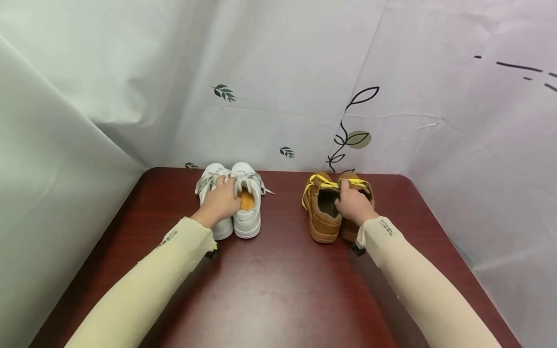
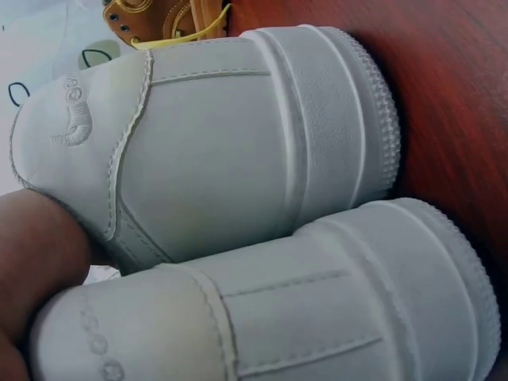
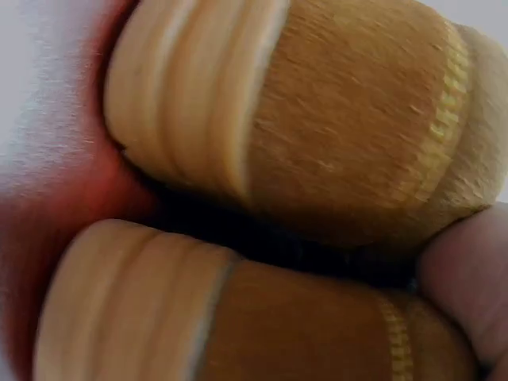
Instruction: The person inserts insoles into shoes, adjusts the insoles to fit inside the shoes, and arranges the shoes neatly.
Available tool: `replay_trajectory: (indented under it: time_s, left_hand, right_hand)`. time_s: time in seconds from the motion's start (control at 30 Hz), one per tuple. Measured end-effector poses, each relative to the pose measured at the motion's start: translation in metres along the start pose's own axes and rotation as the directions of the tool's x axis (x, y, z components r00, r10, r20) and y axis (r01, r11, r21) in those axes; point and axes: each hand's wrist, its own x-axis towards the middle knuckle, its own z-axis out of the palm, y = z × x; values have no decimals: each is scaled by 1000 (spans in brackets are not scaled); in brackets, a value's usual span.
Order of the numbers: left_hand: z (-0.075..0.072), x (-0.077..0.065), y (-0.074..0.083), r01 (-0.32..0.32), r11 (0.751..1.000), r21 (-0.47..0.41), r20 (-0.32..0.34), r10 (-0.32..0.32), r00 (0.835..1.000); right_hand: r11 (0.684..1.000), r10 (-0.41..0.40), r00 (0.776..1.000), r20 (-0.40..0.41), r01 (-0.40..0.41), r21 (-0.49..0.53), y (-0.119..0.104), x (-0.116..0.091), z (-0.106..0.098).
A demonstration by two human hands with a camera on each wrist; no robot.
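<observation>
Side by side at the table's far edge stand two white sneakers, the right one (image 1: 247, 223) with an orange insole and the left one (image 1: 223, 229) partly covered by my left hand (image 1: 220, 200). That hand grips the pair at their adjoining collars, the thumb at the right shoe's opening. Farther right, my right hand (image 1: 354, 202) holds a pair of brown lace-up shoes with yellow laces, the left shoe (image 1: 325, 226) and the right shoe (image 1: 350, 230), where their collars meet. Both wrist views show heels up close: a white heel (image 2: 214, 143) and a brown heel (image 3: 349, 95).
The dark red table (image 1: 270, 285) has rounded far corners. A pale curtain (image 1: 278, 72) with leaf prints hangs right behind the shoes and along both sides. One white shoelace (image 1: 270, 192) trails toward the gap between the pairs.
</observation>
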Motion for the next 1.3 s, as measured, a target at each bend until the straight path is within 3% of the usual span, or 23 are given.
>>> replay_trajectory:
  time_s: [0.3,0.47,0.73,1.3]
  left_hand:
    - [6,-1,-1,20,999,-26,-41,-21,999]
    - [11,-1,-1,8,999,-44,-40,-9,999]
    - [12,2,-2,11,998,-65,-74,-16,997]
    - [10,-3,-5,16,997,-73,-63,-21,998]
  right_hand:
    - [995,-35,999,11,34,96,5,3,4]
    - [994,-3,999,36,-1,111,10,2,8]
    - [993,-37,999,-10,38,114,11,4,9]
    - [977,-33,999,23,27,211,12,5,12]
